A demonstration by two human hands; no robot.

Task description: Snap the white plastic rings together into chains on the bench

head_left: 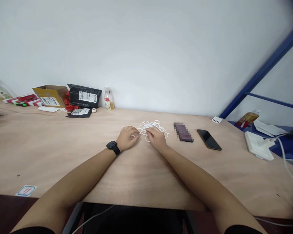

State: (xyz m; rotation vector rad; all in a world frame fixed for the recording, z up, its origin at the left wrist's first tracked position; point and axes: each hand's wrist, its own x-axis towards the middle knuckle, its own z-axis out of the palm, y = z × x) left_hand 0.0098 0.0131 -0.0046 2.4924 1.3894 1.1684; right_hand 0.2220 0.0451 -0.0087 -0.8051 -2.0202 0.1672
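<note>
Several thin white plastic rings (150,125), each with a small tab, lie in a loose pile on the wooden table (136,182). My left hand (127,138), with a black watch on the wrist, rests at the pile's left edge. Its fingers are curved, and the thumb stands apart from them. Part of one white ring shows in that gap, apparently not gripped. On the near side of the pile, my right hand (158,139) has thumb and forefinger pinched together at a white ring (147,138). The fingers hide part of it.
Right of the pile lie a blurred-out dark flat object (183,132) and a black phone (209,139). A white power strip (258,145) with a cable is farther right. Along the wall stand a juice bottle (108,99), black parcel bags (84,96) and an opened cardboard box (51,97).
</note>
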